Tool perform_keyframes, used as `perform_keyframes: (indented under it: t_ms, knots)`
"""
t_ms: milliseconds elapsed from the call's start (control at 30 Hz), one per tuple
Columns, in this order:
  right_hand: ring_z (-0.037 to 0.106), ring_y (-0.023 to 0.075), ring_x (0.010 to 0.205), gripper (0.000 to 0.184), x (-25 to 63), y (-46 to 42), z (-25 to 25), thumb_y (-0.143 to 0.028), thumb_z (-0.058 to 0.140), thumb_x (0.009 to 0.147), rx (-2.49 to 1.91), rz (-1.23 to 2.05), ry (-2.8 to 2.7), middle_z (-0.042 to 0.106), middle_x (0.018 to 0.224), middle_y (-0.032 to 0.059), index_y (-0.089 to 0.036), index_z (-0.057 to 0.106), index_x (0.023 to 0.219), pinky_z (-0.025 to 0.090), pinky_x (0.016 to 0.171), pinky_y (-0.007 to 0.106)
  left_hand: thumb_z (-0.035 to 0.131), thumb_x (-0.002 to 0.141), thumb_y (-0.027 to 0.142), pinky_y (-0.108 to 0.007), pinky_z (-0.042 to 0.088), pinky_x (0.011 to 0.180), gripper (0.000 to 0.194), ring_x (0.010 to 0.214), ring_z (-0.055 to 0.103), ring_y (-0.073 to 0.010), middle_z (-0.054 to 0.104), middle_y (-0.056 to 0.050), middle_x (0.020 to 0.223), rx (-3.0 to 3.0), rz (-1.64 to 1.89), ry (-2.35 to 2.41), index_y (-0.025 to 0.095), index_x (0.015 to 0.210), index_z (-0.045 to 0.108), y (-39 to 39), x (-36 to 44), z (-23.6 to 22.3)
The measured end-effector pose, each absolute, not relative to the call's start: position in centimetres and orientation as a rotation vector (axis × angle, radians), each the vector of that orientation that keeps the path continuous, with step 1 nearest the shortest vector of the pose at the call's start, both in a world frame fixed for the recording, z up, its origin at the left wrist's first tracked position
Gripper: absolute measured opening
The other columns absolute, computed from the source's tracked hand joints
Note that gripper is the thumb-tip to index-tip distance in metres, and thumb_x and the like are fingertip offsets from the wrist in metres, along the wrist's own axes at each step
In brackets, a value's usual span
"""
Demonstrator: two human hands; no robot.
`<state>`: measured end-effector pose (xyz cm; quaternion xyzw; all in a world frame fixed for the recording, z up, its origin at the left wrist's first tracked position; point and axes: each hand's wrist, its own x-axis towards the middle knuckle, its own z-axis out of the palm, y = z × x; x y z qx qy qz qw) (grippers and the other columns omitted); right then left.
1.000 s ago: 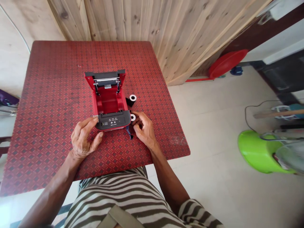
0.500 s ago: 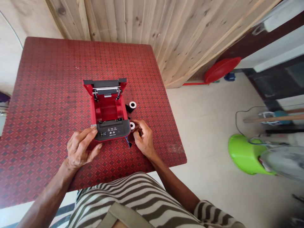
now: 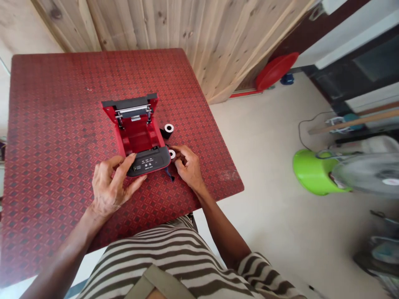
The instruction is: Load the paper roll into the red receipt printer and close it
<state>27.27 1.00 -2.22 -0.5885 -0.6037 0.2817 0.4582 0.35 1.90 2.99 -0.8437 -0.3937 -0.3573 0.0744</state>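
A red and black label printer point(image 3: 151, 160) stands on the table with its lid raised, and its red inner bay shows no roll. My left hand point(image 3: 114, 182) grips the printer's front left corner, fingers on the black top panel and thumb against the front edge. Close by the printer's right side, my right hand point(image 3: 188, 168) has its thumb and fingers closed around a small dark roll with a white core point(image 3: 172, 154). That roll is partly hidden by the fingers and the printer. Just behind it, a second black roll with a white core point(image 3: 168, 130) is on the table.
The table point(image 3: 62, 104) has a red patterned cover and stands by a wooden plank wall point(image 3: 140, 25). A dark strip point(image 3: 170, 174) hangs at the printer's front right. On the floor to the right are a green tub point(image 3: 308, 172) and a red basin point(image 3: 277, 70).
My left hand has shifted further onto the printer's front corner, fingers now more bent over the panel. The printer looks slightly turned. My right hand stays at the roll; the camera view has shifted.
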Motion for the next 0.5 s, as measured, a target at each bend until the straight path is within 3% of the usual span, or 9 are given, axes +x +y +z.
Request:
perform_keyframes:
  t_ms: [133,267,433,500]
  knots:
    - [0.068,0.0147,0.073,0.044,27.6,0.9,-2.8,-0.014,0.05,0.078,-1.38,0.844,-1.31,0.073,0.094,0.0012,-0.024,0.07,0.116,0.056,0.07,0.031,0.084,0.09,0.048,-0.037,0.054,0.079,0.073,0.086,0.064,-0.0211,0.071,-0.008,0.112,-2.54,-1.053,-1.133,0.026,0.154,0.057,2.8,0.4,3.4]
    - [0.068,0.014,0.074,0.032,29.0,2.4,-3.0,-0.026,0.059,0.09,-1.33,0.949,-1.162,0.077,0.106,0.0047,-0.024,0.067,0.12,0.055,0.065,0.029,0.086,0.089,0.044,-0.038,0.054,0.079,0.076,0.089,0.067,-0.0227,0.073,-0.009,0.11,-2.539,-1.087,-1.116,0.026,0.155,0.055,2.5,0.5,3.4]
    - [0.065,0.0161,0.081,0.052,29.9,7.1,-3.2,-0.034,0.081,0.084,-1.384,0.875,-1.365,0.072,0.108,0.0035,-0.027,0.066,0.133,0.054,0.07,0.031,0.089,0.086,0.034,-0.038,0.054,0.085,0.077,0.098,0.071,-0.0249,0.075,-0.012,0.117,-2.515,-1.078,-1.136,0.023,0.154,0.055,0.9,0.5,2.9]
    - [0.062,0.0164,0.08,0.046,29.5,8.7,-3.5,-0.031,0.081,0.085,-1.413,0.83,-1.494,0.07,0.105,0.0024,-0.026,0.069,0.129,0.054,0.072,0.032,0.088,0.086,0.032,-0.038,0.056,0.09,0.076,0.104,0.072,-0.0259,0.074,-0.013,0.123,-2.506,-1.095,-1.198,0.023,0.154,0.055,0.4,0.6,2.5]
